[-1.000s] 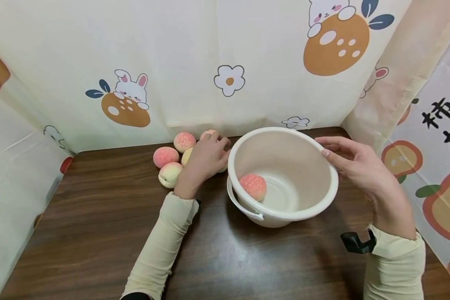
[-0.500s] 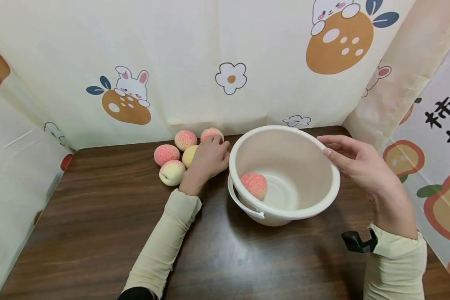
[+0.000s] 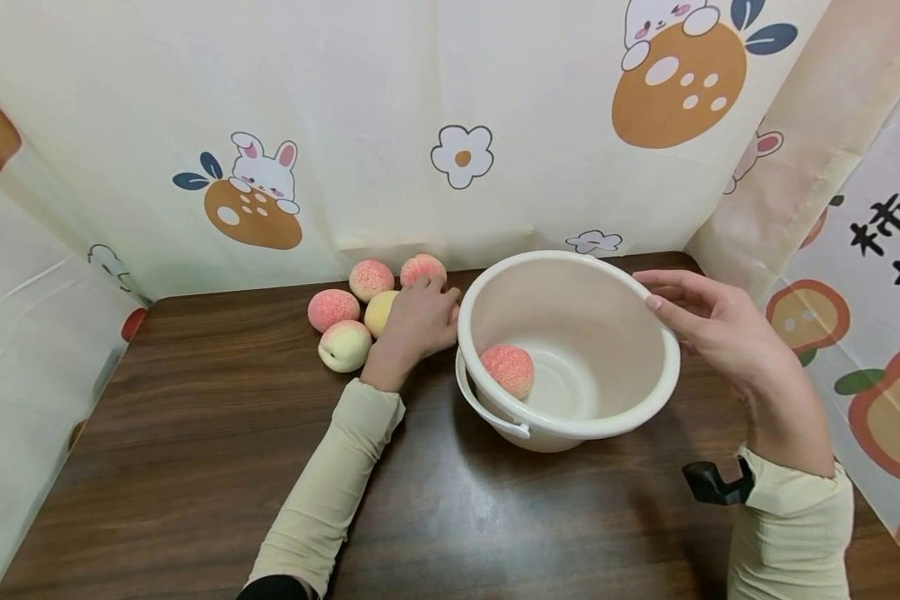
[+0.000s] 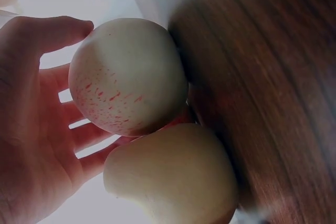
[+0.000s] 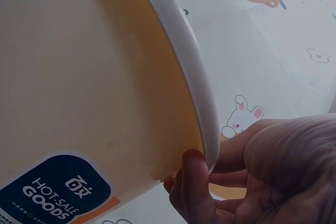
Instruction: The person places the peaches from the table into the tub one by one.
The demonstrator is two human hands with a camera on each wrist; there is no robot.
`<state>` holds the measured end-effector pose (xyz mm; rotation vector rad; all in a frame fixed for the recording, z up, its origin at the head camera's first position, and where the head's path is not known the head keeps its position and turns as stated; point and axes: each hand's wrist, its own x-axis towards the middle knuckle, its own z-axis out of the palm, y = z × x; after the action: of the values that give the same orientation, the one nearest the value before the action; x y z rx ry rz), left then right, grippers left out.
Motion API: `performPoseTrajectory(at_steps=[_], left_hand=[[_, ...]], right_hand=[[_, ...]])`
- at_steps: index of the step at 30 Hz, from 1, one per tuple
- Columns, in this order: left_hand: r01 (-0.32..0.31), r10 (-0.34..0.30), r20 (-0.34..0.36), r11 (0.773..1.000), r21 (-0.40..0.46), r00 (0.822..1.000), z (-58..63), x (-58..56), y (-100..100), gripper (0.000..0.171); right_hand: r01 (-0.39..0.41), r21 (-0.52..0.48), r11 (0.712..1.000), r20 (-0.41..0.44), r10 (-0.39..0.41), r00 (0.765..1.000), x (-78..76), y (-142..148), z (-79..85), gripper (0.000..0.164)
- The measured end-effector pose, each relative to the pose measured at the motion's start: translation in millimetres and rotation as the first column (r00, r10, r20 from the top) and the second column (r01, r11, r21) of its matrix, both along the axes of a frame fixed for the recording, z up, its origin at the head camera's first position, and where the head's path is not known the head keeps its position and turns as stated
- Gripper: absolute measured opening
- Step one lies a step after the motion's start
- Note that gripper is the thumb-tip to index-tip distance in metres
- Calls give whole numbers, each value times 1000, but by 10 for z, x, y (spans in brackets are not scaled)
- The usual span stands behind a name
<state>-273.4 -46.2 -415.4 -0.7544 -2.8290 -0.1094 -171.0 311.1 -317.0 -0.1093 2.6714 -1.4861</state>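
My left hand (image 3: 417,325) is at the back of the table, left of the bucket. In the left wrist view its thumb and fingers curl round a pale peach with red specks (image 4: 128,74), which lies on the table. A yellowish peach (image 4: 173,177) touches that one. My right hand (image 3: 727,333) grips the rim of a cream bucket (image 3: 570,430) at its right side; the right wrist view shows fingers on both sides of the rim (image 5: 197,90). One pink peach (image 3: 507,372) lies inside the bucket, near its left wall.
Beside my left hand lie several more peaches: two pink ones at the back, a red-pink peach (image 3: 333,310) and a pale peach (image 3: 345,346). Printed cloth (image 3: 375,100) hangs behind and beside the dark wooden table (image 3: 195,467). The bucket's handle (image 3: 487,412) hangs down at its left.
My left hand has shifted slightly down and right over its peach, baring more of the pink peach behind it. The right hand and the bucket have stayed nearly in place.
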Motion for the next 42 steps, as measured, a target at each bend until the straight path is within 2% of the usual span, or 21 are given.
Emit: performPoseTrajectory(at_steps=[4,12,25,28,35,42], left_hand=[[1,-1,6,1000,-22,1000,-9,13,8,24],[-27,31,79,998,-54,996,-49,11,35,29],[-45,51,89,997,-67,995,-83,-21,48,32],[-47,52,92,997,-61,994,-70,-22,51,33],[-54,55,39,998,-19,998,2,0,36,24],[-61,61,22,998,20,998,94,8,-23,24]], right_hand=[[1,1,1000,-3,-1,1000,5,1,6,37],[0,-8,1000,-7,0,1000,6,-8,1,37],[-1,-12,1000,0,1,1000,7,-24,8,37],[2,2,1000,0,-2,1000,11,-30,9,39],[2,11,1000,7,-2,1000,15,-41,10,42],[2,18,1000,7,-2,1000,19,-36,9,42]])
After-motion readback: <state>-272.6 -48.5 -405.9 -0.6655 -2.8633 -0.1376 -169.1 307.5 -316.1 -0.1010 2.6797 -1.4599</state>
